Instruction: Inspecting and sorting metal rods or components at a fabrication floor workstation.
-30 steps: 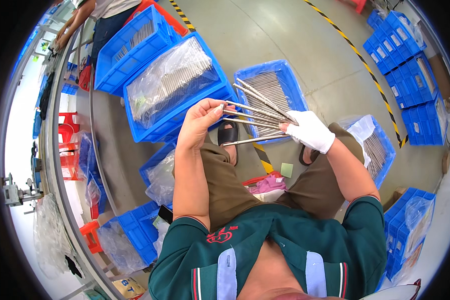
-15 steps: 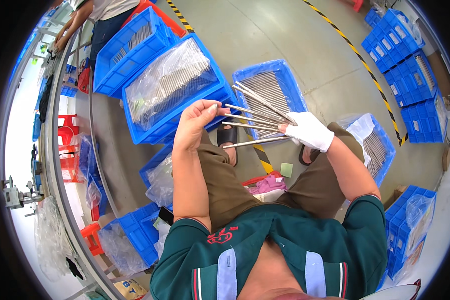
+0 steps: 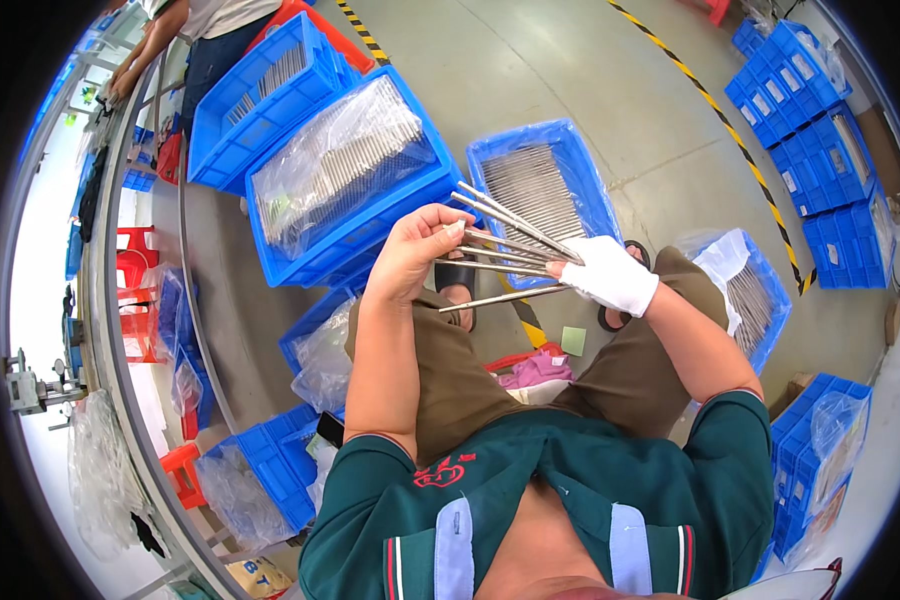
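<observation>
Several thin metal rods (image 3: 500, 268) are fanned out in front of me, their far ends spreading to the left. My right hand (image 3: 612, 276), in a white glove with bare fingertips showing, is closed round the gathered ends. My bare left hand (image 3: 417, 252) pinches the tip of one rod in the fan between thumb and fingers. The lowest rod sticks out apart from the others, over my left knee. Beyond my hands, a blue crate (image 3: 595, 180) lined with plastic holds rows of similar rods.
On the left stands a larger blue crate (image 3: 422, 178) of rods under clear plastic, with another crate (image 3: 205, 150) behind it. A rod-filled crate (image 3: 773, 330) is beside my right knee. Stacked blue crates (image 3: 840, 165) line the right side. A co-worker (image 3: 215, 40) stands at the far-left bench.
Both hands and the rods have shifted slightly; my left hand has moved right and nearer, its fingertips further along the fan. My right foot has moved a little.
</observation>
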Tool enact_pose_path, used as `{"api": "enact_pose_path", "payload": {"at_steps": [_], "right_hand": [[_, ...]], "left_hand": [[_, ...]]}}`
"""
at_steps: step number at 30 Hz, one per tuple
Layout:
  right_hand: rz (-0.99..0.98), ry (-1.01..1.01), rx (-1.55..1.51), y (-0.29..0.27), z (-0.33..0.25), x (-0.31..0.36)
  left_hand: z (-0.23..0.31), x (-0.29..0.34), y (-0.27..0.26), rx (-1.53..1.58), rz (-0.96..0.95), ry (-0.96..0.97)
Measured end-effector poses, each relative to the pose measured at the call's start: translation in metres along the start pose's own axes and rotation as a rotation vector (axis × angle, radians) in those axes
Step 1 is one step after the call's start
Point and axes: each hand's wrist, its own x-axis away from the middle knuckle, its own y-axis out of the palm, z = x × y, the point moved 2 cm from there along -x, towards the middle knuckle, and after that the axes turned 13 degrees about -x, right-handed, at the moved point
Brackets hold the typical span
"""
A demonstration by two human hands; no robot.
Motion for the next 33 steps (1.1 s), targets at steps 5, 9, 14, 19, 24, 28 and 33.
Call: {"api": "enact_pose_path", "payload": {"at_steps": [5,9,14,19,24,28,33], "right_hand": [[-0.126,0.227,-0.384,-0.004,-0.006,0.005],[-0.242,0.324,-0.694,0.006,0.003,0.013],[-0.295,0.327,-0.645,0.014,0.007,0.010],[-0.327,0.336,-0.777,0.013,0.007,0.011],[-0.380,0.318,-0.779,0.018,0.005,0.011],[-0.455,0.348,-0.816,0.020,-0.005,0.010],[-0.443,0.359,-0.763,0.017,0.002,0.010]], "left_hand": [[0.008,0.010,-0.031,-0.156,0.228,0.020],[0.011,0.001,-0.013,0.063,0.116,-0.003],[0.007,0.005,-0.015,0.110,0.040,0.006],[0.009,0.009,-0.017,0.094,-0.013,0.003],[0.012,0.010,-0.012,-0.008,-0.069,0.094],[0.011,0.012,-0.011,-0.062,-0.094,0.051],[0.020,0.006,-0.026,-0.087,0.075,0.138]]}}
